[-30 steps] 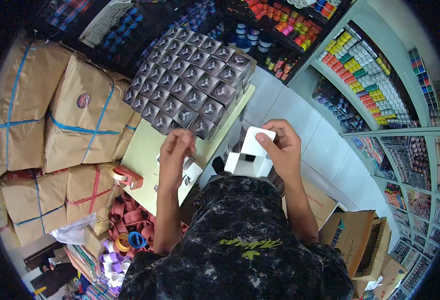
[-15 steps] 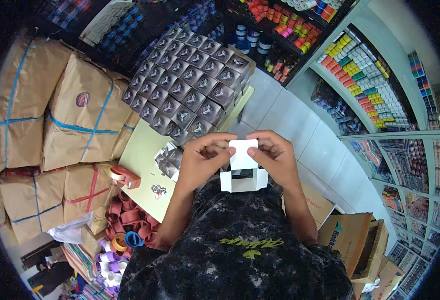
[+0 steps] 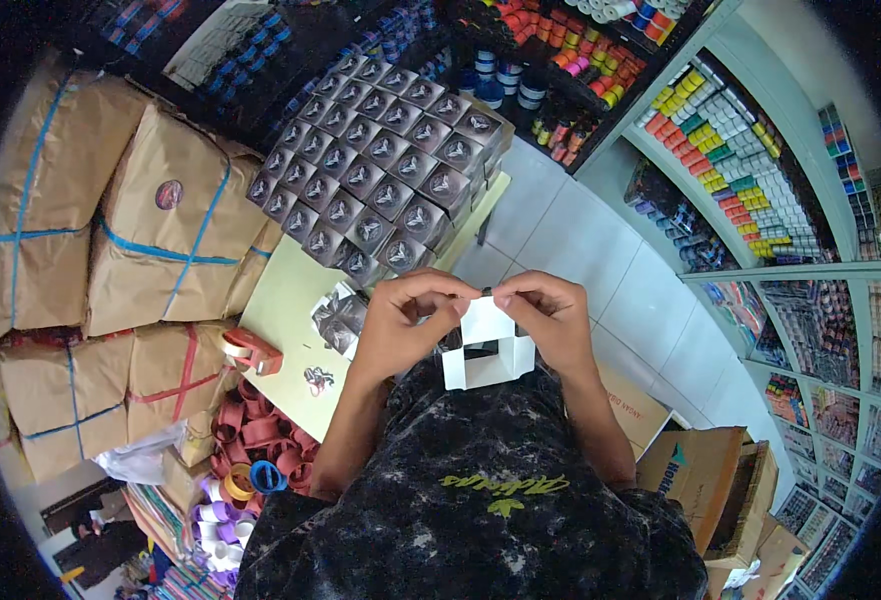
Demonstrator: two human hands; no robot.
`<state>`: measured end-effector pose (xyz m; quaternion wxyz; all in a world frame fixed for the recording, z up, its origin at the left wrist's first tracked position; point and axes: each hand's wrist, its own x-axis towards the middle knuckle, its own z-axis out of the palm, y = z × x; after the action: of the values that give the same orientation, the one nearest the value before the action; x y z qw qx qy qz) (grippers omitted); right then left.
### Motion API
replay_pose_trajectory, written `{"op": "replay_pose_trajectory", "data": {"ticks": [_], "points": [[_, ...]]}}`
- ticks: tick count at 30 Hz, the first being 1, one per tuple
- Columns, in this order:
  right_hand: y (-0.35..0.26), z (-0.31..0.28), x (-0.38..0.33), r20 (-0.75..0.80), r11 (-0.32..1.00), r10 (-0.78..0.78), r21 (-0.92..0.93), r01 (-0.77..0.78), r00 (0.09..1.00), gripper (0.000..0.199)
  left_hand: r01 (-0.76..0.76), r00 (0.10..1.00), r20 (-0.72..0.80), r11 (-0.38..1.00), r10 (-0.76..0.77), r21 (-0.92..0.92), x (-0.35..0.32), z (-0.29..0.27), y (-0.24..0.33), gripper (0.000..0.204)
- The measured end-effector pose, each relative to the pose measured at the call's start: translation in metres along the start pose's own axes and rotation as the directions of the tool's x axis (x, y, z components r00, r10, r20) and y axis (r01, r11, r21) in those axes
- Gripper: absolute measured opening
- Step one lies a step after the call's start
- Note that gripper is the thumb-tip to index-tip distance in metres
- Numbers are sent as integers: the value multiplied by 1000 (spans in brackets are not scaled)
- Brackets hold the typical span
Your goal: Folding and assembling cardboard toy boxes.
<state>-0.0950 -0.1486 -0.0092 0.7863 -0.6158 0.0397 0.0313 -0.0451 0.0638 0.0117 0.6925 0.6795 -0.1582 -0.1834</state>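
A small carton (image 3: 488,368), white inside and with its flaps spread, is held up in front of my chest. My left hand (image 3: 407,322) pinches the left corner of its raised top flap between thumb and fingers. At the flap's right corner my right hand (image 3: 548,318) grips in the same way. The fingertips of both hands nearly meet at the flap's upper edge. Through the opening the inside looks dark in part. Left of my left hand, a few flattened dark-printed cartons (image 3: 340,318) lie on the pale yellow table (image 3: 295,290).
Many dark printed boxes (image 3: 370,165) stand stacked on the table's far part. A red tape dispenser (image 3: 252,350) and a small tangled bundle (image 3: 318,379) lie near its left edge. Brown wrapped parcels (image 3: 160,220) pile up at left. Open cardboard boxes (image 3: 695,480) stand at right, before shelves (image 3: 760,275).
The raised flap has tilted and looks shorter now. My thumbs have moved from its face up to its upper corners, and my fingers now pinch along its edge.
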Motion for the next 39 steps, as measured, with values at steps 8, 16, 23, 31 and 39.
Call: {"op": "replay_pose_trajectory", "data": {"ticks": [8,16,23,31,39], "points": [[-2,4,-3,38,995,-63,-71,65,997,13,157,985,-65,984,-163,-82,-4,1,4,20],[-10,12,-5,103,999,21,39,-25,994,23,157,983,-81,981,-167,-111,-9,0,11,17],[6,13,-3,41,999,-22,-36,24,999,25,117,987,-112,993,-119,-23,-12,3,8,16],[-7,23,-2,89,998,2,56,-7,996,48,101,979,-183,994,-92,38,-11,-3,6,17],[-2,20,-2,61,1000,-7,-8,8,998,46,57,980,-193,998,-53,18,-9,-5,-4,26]]}}
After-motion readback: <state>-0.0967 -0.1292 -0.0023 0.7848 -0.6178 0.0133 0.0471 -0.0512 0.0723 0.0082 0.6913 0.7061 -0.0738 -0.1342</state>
